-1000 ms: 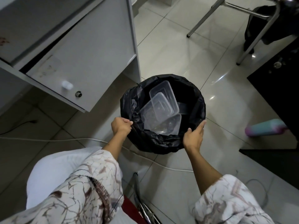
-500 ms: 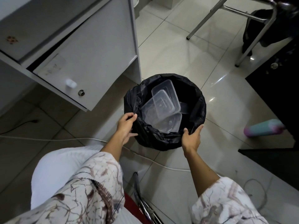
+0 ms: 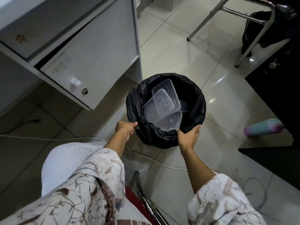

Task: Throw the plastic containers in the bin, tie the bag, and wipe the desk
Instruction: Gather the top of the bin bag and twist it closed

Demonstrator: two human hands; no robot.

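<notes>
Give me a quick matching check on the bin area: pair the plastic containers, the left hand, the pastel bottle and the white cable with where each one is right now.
Things:
1. plastic containers
2. left hand
3. pastel bottle
4. white cable

Places:
A. lying on its side on the floor, right of the bin
B. pinching the black bag at the bin's near-left rim
C. stacked inside the bag-lined bin
D. running across the floor tiles, passing under the arms

Pairs: 1-C, 2-B, 3-A, 4-D
</notes>
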